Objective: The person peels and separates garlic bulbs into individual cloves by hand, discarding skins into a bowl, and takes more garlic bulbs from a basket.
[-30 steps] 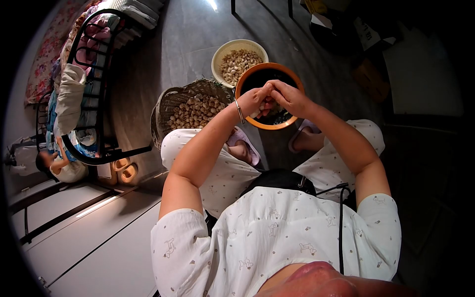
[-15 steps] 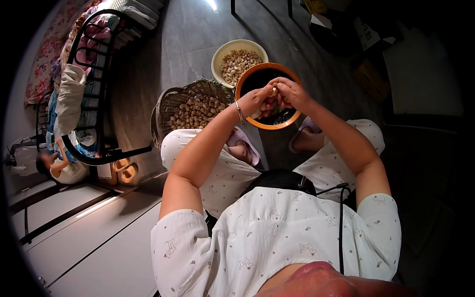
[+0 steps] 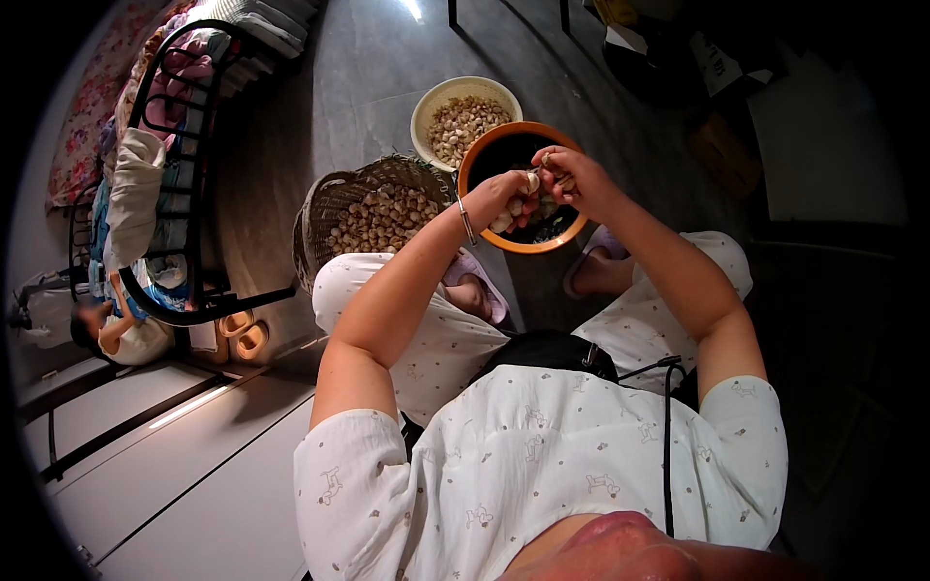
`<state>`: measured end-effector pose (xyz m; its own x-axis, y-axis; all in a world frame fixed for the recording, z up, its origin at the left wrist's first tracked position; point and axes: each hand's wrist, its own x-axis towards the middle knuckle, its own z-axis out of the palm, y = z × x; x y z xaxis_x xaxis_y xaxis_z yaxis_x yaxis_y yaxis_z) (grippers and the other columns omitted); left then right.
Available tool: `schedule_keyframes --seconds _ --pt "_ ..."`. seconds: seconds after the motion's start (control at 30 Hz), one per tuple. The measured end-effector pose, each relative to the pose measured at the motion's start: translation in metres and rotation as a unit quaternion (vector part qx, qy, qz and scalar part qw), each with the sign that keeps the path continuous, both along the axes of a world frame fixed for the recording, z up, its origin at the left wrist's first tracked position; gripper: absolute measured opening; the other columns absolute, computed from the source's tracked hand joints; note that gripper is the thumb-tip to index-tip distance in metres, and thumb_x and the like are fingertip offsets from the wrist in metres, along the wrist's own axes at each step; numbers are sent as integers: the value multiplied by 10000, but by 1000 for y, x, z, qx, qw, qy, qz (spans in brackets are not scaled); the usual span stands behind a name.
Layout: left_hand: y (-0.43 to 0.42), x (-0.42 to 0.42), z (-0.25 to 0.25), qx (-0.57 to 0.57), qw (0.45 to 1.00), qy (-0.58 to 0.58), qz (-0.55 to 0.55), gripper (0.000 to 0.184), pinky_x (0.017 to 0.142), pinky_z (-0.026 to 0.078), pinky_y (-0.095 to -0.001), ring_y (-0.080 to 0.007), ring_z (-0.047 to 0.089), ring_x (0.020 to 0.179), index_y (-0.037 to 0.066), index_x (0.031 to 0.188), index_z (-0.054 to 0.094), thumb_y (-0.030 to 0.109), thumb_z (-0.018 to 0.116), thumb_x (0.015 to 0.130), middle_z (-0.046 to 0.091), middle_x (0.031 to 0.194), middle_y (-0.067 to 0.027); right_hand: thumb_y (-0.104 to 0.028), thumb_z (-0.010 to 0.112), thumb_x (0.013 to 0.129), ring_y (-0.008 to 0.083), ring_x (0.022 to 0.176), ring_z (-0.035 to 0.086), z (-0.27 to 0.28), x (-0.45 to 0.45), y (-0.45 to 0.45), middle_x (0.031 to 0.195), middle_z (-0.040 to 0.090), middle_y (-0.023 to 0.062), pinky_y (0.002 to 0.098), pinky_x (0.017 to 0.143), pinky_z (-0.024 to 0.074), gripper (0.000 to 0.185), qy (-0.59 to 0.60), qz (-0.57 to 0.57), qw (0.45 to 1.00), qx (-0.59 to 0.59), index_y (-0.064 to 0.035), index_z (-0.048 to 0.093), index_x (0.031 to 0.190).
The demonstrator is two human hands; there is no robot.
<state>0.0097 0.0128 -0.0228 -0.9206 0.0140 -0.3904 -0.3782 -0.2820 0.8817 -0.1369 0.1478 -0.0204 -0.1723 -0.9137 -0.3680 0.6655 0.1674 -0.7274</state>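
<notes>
As hands (image 3: 499, 198) (image 3: 587, 186) partly hide basin (image 3: 533, 248), basket (image 3: 312, 223) left, bowl (image 3: 455, 90) beyond

The white short-sleeved shirt (image 3: 572, 441) and trousers (image 3: 455, 360) bear small printed figures. The bracelet (image 3: 467, 221) is silvery, the slippers (image 3: 492, 288) pale purple.

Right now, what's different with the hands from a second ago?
The bare left hand and bare right hand have parted, the right shifting slightly rightward; small pale garlic-like pieces show more clearly between them. I see nothing let go. The brown woven basket, round cream bowl and round orange-rimmed tub stayed put.
</notes>
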Motion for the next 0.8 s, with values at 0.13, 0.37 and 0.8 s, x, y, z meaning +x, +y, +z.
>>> schedule_keyframes --seconds 0.13,0.37,0.8 --pt "0 -1 3 -18 1000 20 2 307 479 448 -253 -135 548 590 45 940 522 282 328 921 538 739 -45 -219 427 940 54 542 492 -1 -4 0 701 527 1 167 425 356 213 -15 11 1000 -12 -42 539 974" --pt "2 -1 -1 4 998 -27 63 278 486 433 -242 -120 528 596 64 887 503 298 357 922 510 723 -30 -163 577 901 39 638 494 3 13 -1 725 517 -16 184 538 407 188 347 35 937 -30 -69 528 1056" --pt "2 0 0 -27 999 -30 34 352 452 405 -251 -125 487 510 80 819 478 343 286 952 490 638 -26 -155 549 917 104 773 575 0 13 -1 860 602 47 248 674 461 183 404 87 907 -79 -29 495 1038"
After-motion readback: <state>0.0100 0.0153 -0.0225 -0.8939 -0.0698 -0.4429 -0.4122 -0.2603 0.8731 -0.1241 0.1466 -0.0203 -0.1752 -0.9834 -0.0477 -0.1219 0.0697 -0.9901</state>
